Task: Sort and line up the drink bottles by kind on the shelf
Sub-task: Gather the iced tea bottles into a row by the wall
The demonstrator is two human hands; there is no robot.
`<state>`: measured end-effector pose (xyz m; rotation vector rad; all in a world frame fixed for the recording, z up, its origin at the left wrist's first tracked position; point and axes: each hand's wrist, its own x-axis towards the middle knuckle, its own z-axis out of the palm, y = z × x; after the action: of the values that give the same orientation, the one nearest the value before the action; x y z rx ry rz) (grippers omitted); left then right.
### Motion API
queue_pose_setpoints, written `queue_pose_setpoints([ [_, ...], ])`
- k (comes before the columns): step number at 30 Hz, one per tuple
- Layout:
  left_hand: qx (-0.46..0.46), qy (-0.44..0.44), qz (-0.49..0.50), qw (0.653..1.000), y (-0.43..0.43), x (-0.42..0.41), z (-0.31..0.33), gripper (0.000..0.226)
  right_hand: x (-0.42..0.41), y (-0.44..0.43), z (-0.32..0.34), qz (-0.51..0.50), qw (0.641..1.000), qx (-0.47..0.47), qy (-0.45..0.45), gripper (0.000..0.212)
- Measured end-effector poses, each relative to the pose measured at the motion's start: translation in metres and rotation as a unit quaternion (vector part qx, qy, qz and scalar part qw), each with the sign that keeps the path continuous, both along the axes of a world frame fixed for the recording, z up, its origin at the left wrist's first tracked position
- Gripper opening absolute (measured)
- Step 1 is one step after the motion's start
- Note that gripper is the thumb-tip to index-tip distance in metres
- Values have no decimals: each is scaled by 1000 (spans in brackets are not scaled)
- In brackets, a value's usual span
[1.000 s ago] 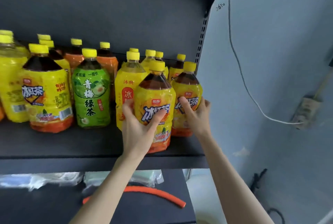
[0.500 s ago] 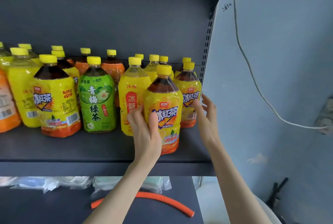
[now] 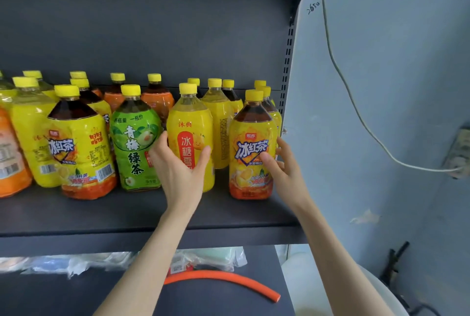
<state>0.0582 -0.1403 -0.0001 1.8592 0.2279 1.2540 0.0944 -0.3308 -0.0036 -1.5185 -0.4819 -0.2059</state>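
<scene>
Large yellow-capped drink bottles stand on the dark shelf [image 3: 127,216]. My left hand [image 3: 178,168] wraps the lower front of a pale yellow pear drink bottle [image 3: 190,122] in the front row. My right hand [image 3: 282,165] holds the right side of a dark iced tea bottle [image 3: 251,137] with a yellow and orange label, which stands at the shelf's right end. A green tea bottle [image 3: 134,143] stands just left of my left hand, and another iced tea bottle [image 3: 78,148] stands further left. More bottles fill the rows behind.
An orange-labelled bottle [image 3: 10,163] is cut off at the left edge. The shelf's slotted upright [image 3: 287,66] and a blue wall [image 3: 381,87] with a white cable [image 3: 356,112] close off the right. Below, an orange hose piece [image 3: 229,277] and plastic bags [image 3: 76,262] lie on a lower shelf.
My left hand let go of the iced tea bottle and took the pear drink bottle to its left. The iced tea bottle has shifted right to the shelf's end, with my right hand now on it.
</scene>
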Motion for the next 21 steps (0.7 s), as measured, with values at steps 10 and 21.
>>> queue_pose_setpoints([
  [10,15,76,-26,997,23,9,18,98,7,11,-4,-29,999,-24,-8,69],
  [21,-59,15,-229,972,10,-26,7,89,-45,21,0,-157,984,21,-78,23],
])
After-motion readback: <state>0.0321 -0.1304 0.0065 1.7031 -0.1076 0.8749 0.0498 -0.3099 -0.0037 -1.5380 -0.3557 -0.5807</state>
